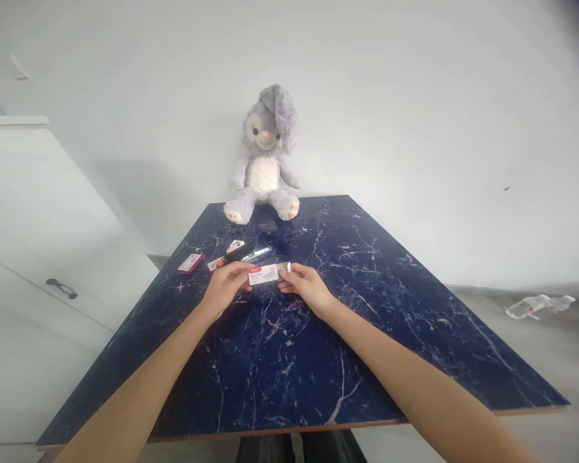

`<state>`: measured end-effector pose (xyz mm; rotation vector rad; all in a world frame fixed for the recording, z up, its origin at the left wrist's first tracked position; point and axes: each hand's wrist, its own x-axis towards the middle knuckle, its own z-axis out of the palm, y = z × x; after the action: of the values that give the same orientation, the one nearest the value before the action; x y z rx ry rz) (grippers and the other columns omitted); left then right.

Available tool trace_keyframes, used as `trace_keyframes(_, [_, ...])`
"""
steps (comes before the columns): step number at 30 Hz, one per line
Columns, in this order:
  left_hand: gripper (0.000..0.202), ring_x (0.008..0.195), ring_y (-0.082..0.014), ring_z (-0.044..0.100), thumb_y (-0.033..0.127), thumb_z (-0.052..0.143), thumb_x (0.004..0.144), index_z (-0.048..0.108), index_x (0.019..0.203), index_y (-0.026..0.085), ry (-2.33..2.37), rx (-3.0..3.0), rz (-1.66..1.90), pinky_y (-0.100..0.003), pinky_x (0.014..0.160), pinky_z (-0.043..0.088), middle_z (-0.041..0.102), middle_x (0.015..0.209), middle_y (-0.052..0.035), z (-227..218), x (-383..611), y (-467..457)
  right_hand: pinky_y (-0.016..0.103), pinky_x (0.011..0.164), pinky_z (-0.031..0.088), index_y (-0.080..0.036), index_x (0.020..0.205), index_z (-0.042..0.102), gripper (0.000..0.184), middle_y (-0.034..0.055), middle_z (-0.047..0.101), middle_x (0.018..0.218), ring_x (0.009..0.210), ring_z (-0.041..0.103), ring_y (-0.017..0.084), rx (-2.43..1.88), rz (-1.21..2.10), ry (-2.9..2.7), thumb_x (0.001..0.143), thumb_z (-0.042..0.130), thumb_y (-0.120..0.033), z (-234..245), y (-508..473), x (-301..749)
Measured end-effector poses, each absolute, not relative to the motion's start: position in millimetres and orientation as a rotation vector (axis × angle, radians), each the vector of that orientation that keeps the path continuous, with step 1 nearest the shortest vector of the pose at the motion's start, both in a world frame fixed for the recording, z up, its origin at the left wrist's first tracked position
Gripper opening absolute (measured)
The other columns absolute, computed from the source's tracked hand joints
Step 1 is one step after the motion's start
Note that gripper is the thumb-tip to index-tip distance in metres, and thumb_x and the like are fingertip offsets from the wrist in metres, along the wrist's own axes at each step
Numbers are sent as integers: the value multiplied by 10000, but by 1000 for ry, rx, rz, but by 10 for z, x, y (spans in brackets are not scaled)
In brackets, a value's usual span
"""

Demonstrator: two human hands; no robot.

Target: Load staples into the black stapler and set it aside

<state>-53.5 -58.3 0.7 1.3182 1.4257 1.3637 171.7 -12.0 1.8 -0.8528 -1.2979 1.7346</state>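
Against white wall (415,96), marbled blue table (367,334) bears seemingly plush rabbit (265,157).

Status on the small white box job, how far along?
Early stage. Done: little to show; the white box is off the table and in hand. In hand: left hand and right hand each grip one end of it; whether it is open is too small to tell. Left: the red box, another small box and the pens lie untouched beyond the hands.
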Motion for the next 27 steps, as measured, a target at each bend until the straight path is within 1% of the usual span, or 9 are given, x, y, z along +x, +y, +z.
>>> trace_keyframes(4, [316,807,-225,700,427,745,779,766,976,181,1438,1299,1471,-315,656,579,764,965,-81,35,-540,-585,261,763,622,-173,1081,694,253,60,747,934,772,710,140,-816,1729,-1243,883,713,-329,46,-110,1746])
trace_keyframes(7, [313,865,-242,700,424,747,782,763,972,177,1447,1280,1488,-312,655,585,762,974,-87,46,-528,-589,280,780,619,-163,1036,703,257,69,746,930,775,720,152,-798,1708,-1211,896,685,-378,57,-98,1759])
trace_keyframes(11, [329,865,-236,707,437,748,797,761,1007,185,1417,1292,1398,-343,713,607,761,1008,-87,29,-479,-603,281,792,609,-163,967,699,239,60,757,858,754,714,147,-864,1628,-1231,826,760,-346,34,-101,1745])
trace_keyframes(15, [332,943,-244,703,431,742,822,749,1050,190,1339,1279,1315,-375,799,612,745,1088,-91,41,-400,-649,309,842,599,-160,972,729,280,71,767,927,795,712,156,-857,1573,-1269,814,755,-389,4,-117,1721])
trace_keyframes(19, [358,1127,-268,656,357,733,841,694,1170,221,1194,1285,1223,-391,893,596,657,1303,-95,111,-314,-733,343,878,590,-193,1124,729,357,61,757,1050,884,713,177,-796,1537,-1383,824,731,-386,14,-124,1726])
trace_keyframes(22, [577,1136,-282,659,301,744,812,559,1358,285,993,1274,1107,-432,912,587,606,1375,-92,156,-269,-787,357,877,587,-224,1160,719,356,46,748,1069,905,717,192,-740,1499,-1530,828,723,-352,39,-138,1749])
trace_keyframes(24, [589,1089,-276,681,327,713,836,513,1388,292,992,1298,1060,-438,901,583,645,1307,-89,164,-256,-799,355,850,585,-230,1145,723,316,40,749,1010,857,719,188,-744,1451,-1650,849,697,-338,51,-161,1760])
trace_keyframes(25, [523,1049,-266,694,350,694,855,537,1348,274,1060,1345,1059,-425,886,582,680,1230,-84,162,-255,-798,348,827,585,-231,1149,718,311,38,745,995,829,716,182,-753,1417,-1710,856,689,-330,53,-177,1761])
trace_keyframes(27, [360,933,-236,713,389,681,873,605,1187,230,1254,1480,1080,-373,818,582,725,1053,-65,151,-260,-782,329,768,580,-231,1190,686,343,44,733,1015,788,709,170,-779,1346,-1792,862,684,-329,46,-210,1754])
